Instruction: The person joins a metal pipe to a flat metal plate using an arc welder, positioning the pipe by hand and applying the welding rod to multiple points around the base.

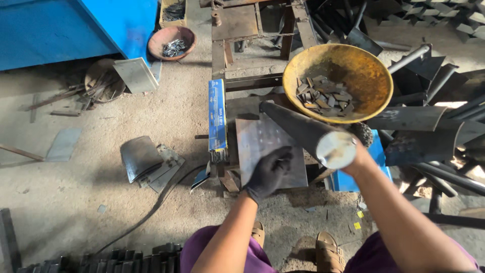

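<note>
Currently left hand (269,172) wears a black glove; fingers curled in, pinching something thin at the tips, too small to identify; it hovers over the lower right part of a grey metal plate (270,151) that lies flat on the work stand; whether the glove touches the plate, cannot tell.

Right hand (357,151) is mostly hidden behind a thick steel round bar (303,129); it appears to be wrapped around the bar near its bright cut end (336,149), which points at the camera; how far the fingers close cannot be seen; the bar slants up and left across the plate's upper right corner.

Just beyond the bar sits a rusty yellow pan (337,81) with a heap of small flat metal offcuts (323,96) in its left half; pan is right of the plate, well above the right hand.

Left of the plate, touching its edge area, stands a long blue box (217,121) with rod ends showing at its near end; further left on the sandy floor (76,187) lie curved sheet pieces (146,162), and a black cable (151,212) runs across the ground.

Top left: blue cabinet (65,25), a clay-coloured bowl (172,43) with shiny scrap inside; right side is a pile of dark pipes and angle sections (434,106); sandalled feet (328,250) show at bottom.
</note>
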